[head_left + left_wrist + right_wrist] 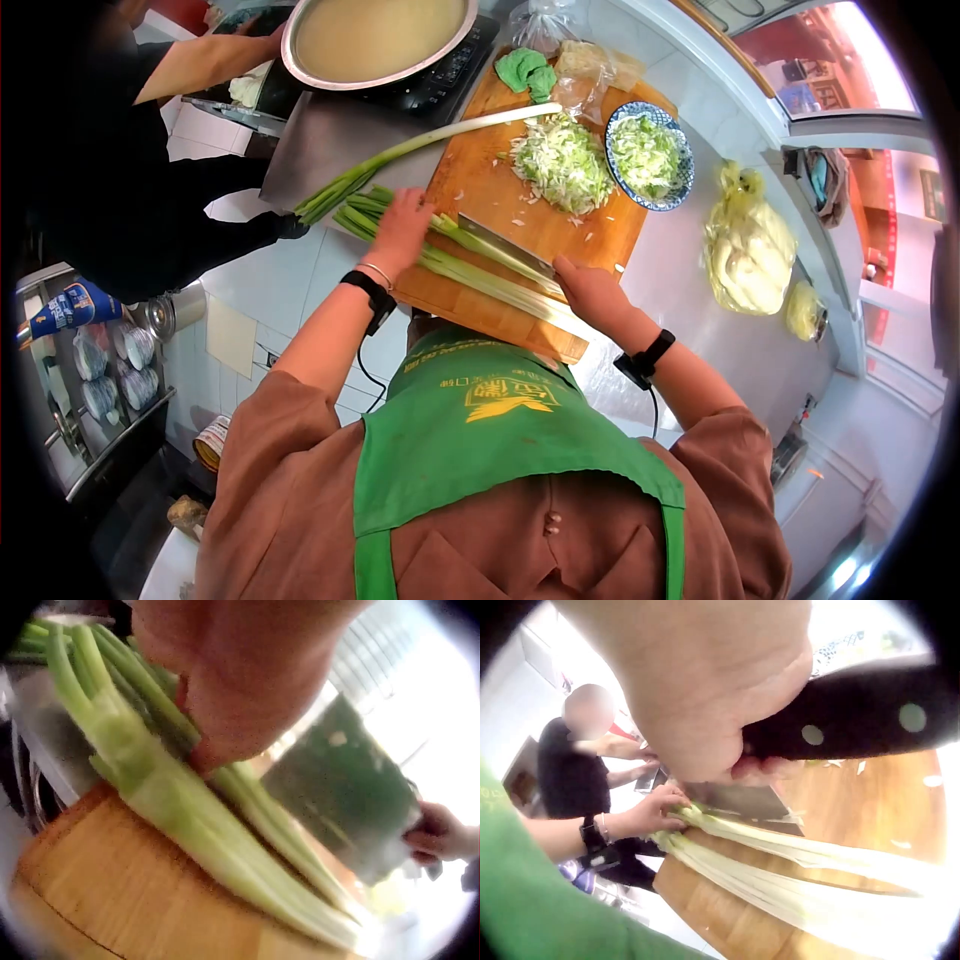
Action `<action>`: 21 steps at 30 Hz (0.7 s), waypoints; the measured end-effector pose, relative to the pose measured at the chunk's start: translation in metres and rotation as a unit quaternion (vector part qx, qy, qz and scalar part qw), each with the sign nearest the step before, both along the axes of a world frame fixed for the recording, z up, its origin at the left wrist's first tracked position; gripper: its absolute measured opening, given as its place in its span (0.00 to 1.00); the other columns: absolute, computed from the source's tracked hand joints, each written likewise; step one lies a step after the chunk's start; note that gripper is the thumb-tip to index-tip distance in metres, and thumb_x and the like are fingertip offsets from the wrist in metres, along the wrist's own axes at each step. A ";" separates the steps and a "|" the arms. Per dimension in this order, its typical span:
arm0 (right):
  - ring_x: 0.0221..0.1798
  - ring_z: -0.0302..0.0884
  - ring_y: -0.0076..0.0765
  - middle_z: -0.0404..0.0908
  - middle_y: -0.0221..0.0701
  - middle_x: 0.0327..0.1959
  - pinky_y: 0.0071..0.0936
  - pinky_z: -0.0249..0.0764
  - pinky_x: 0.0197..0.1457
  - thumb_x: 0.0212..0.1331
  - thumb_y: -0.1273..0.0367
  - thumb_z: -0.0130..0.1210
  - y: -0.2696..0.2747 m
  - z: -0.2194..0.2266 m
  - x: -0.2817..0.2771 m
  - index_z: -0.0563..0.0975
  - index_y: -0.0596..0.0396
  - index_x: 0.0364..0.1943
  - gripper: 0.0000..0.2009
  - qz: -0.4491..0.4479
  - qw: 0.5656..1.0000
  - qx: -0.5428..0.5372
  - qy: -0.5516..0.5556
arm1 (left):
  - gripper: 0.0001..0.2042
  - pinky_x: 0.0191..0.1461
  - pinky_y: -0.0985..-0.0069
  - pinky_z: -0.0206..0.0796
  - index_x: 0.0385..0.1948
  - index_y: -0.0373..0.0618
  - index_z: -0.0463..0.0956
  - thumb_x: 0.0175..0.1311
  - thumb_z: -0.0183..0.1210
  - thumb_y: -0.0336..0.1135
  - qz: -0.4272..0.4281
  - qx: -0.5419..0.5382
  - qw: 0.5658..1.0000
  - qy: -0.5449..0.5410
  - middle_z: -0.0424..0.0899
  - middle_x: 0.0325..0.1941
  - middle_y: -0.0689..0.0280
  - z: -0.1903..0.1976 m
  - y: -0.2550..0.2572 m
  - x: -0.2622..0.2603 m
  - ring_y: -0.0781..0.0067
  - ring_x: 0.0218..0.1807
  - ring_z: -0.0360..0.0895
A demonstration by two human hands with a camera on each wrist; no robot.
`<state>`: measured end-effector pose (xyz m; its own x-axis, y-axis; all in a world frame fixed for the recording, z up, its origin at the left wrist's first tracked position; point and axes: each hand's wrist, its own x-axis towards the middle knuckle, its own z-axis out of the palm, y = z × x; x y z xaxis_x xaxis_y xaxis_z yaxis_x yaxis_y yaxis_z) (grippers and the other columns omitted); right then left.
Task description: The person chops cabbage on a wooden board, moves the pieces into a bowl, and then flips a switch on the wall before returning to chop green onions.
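Observation:
My left hand (402, 235) grips a green onion (478, 245) near its leafy end, at the left edge of the wooden cutting board (505, 325). A second green onion (202, 832) lies beside it, along the near side of the board. My right hand (592, 290) holds a cleaver by its black riveted handle (855, 716). The cleaver's broad blade (341, 791) stands alongside the gripped stalk, on its far side. One more long green onion (450, 130) stretches across the board's far left edge. Chopped green onion (562, 165) is heaped on the board beyond the blade.
A blue-patterned bowl (650, 115) of chopped green onion stands at the board's right. Green cloth (525, 72) lies at its far end. Right of it are yellow bagged vegetables (750, 245). A large basin (375, 40) of cloudy liquid sits back left, near another person (577, 761).

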<state>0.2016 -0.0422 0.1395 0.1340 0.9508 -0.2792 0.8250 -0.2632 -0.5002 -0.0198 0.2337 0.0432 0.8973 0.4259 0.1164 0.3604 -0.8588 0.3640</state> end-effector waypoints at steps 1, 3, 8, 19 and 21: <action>0.35 0.79 0.63 0.80 0.46 0.34 0.53 0.74 0.36 0.70 0.71 0.48 -0.001 0.001 -0.001 0.67 0.54 0.44 0.05 -0.013 1.000 -0.011 0.005 | 0.18 0.59 0.62 0.72 0.43 0.47 0.76 0.48 0.63 0.20 0.002 0.000 1.000 -0.001 0.77 0.46 0.62 0.001 0.006 -0.003 0.53 0.58 0.71; 0.34 0.79 0.63 0.80 0.46 0.33 0.54 0.74 0.36 0.70 0.70 0.48 0.002 0.005 -0.005 0.67 0.54 0.44 0.05 -0.021 0.999 -0.022 0.010 | 0.10 0.53 0.62 0.73 0.37 0.46 0.76 0.52 0.59 0.22 -0.040 -0.035 0.998 -0.017 0.76 0.43 0.63 0.003 0.015 -0.010 0.55 0.54 0.72; 0.32 0.79 0.62 0.80 0.46 0.31 0.52 0.74 0.34 0.72 0.67 0.49 0.012 0.014 -0.006 0.67 0.53 0.44 0.07 -0.001 1.000 -0.011 0.012 | 0.10 0.48 0.63 0.72 0.33 0.47 0.73 0.50 0.60 0.23 -0.035 -0.012 0.999 -0.035 0.76 0.38 0.65 0.001 0.012 -0.012 0.57 0.49 0.73; 0.32 0.79 0.61 0.80 0.45 0.30 0.51 0.74 0.32 0.73 0.67 0.49 0.024 0.031 -0.007 0.66 0.53 0.42 0.07 0.024 0.999 -0.028 -0.011 | 0.15 0.50 0.62 0.72 0.36 0.45 0.72 0.45 0.63 0.20 -0.035 -0.037 0.998 -0.044 0.76 0.41 0.62 -0.003 0.016 -0.017 0.54 0.50 0.73; 0.32 0.79 0.61 0.80 0.45 0.30 0.51 0.74 0.33 0.73 0.67 0.49 0.024 0.032 -0.009 0.66 0.54 0.42 0.07 0.023 0.999 -0.028 -0.011 | 0.18 0.52 0.61 0.72 0.39 0.44 0.71 0.45 0.65 0.21 -0.013 -0.043 0.998 -0.032 0.75 0.43 0.60 -0.003 0.016 -0.016 0.52 0.52 0.73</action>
<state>0.1931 -0.0178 0.1713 0.0970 0.9391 -0.3297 0.8478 -0.2515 -0.4669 -0.0359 0.2495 0.0399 0.9003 0.4127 0.1386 0.3112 -0.8327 0.4581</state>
